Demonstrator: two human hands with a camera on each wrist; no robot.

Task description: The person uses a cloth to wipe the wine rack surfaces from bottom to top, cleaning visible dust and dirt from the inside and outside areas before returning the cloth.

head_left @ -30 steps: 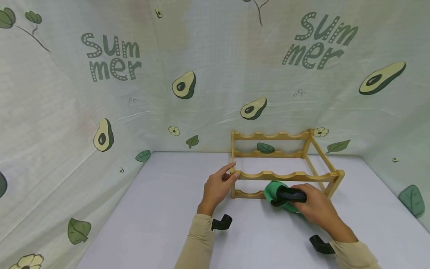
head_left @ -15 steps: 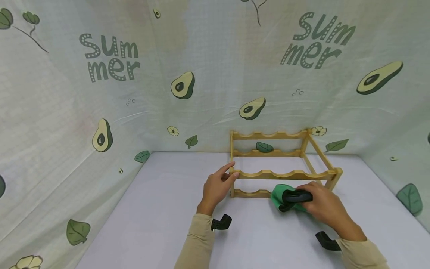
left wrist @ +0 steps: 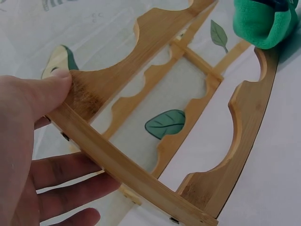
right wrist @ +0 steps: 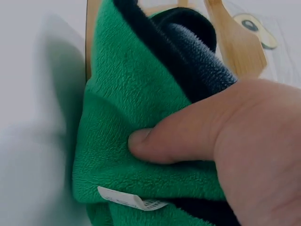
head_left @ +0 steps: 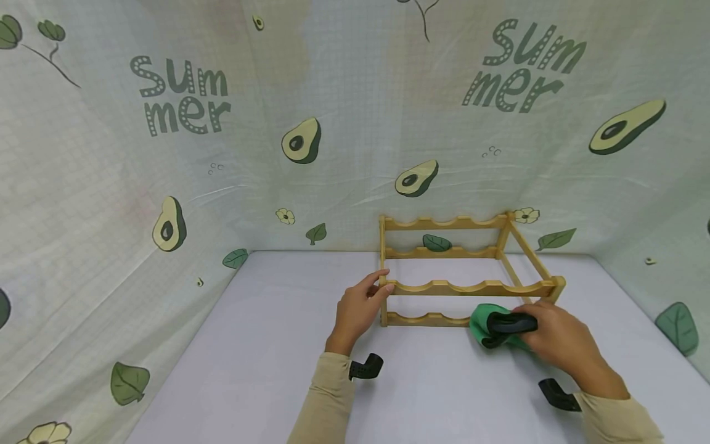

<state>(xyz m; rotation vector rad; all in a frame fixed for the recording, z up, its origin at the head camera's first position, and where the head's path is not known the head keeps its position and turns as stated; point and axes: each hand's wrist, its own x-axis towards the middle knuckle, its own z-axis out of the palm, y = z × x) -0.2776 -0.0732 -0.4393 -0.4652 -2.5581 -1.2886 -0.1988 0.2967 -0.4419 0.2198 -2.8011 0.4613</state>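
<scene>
A wooden bottle rack (head_left: 438, 288) with scalloped rails stands toward the back right of the table. At its front left corner my left hand (head_left: 357, 311) grips the upright post, thumb on the upper rail and fingers behind, as the left wrist view shows. My right hand (head_left: 566, 339) holds a folded green and dark cloth (right wrist: 127, 94) against the lower front rail (head_left: 424, 320), near the right end. In the right wrist view the thumb presses into the plush green side, above a small white label (right wrist: 129, 198). The other right fingers are hidden by the cloth.
A white table surface (head_left: 266, 370) spreads around the rack. Behind it hangs a pale curtain (head_left: 355, 92) printed with avocados and leaves, close to the rack's back. Black camera mounts (head_left: 366, 367) stick out at both wrists.
My right hand has slid the cloth rightward along the lower front rail, from about its middle toward the right end. The left hand has kept its grip, and the rack stays almost still.
</scene>
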